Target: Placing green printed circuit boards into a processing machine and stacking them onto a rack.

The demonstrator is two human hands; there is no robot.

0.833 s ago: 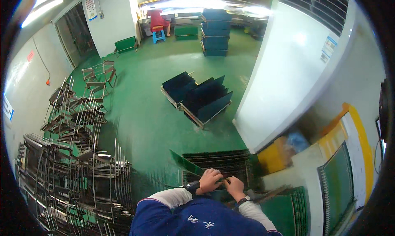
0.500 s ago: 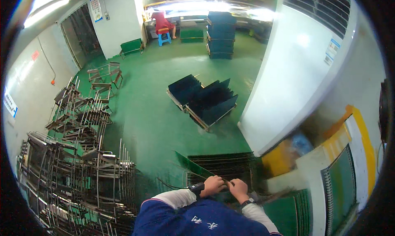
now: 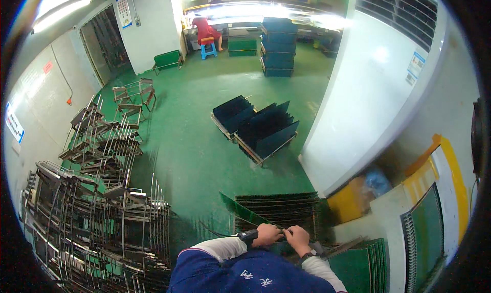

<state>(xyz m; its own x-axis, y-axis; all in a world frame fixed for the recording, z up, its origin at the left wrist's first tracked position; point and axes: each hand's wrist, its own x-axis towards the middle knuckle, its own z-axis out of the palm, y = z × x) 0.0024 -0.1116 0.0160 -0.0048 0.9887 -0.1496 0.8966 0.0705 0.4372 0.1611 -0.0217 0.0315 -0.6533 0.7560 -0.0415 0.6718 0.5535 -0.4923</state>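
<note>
A thin green panel (image 3: 239,209), looking like a circuit board, slants up and leftward from my hands. My left hand (image 3: 268,234) has its fingers closed at the panel's near edge. Right beside it, my right hand (image 3: 297,238) pinches the same edge, thumb and fingers together. Just beyond the hands a rack of dark, closely spaced panels (image 3: 279,203) stands on the floor; the tilted panel partly covers its left side. More upright green panels (image 3: 360,265) stand by my right forearm. My body hides what lies directly below my hands.
Stacked metal racks (image 3: 97,221) crowd the left side. Racks of dark panels (image 3: 263,129) stand on the floor ahead, with a tall stack (image 3: 279,47) farther back. A white cabinet (image 3: 358,104) rises at right. A person in red (image 3: 204,31) sits at the far bench.
The whole view has shifted slightly right and down. Both hands stay together at the panel's edge, and the panel's tilt looks about the same.
</note>
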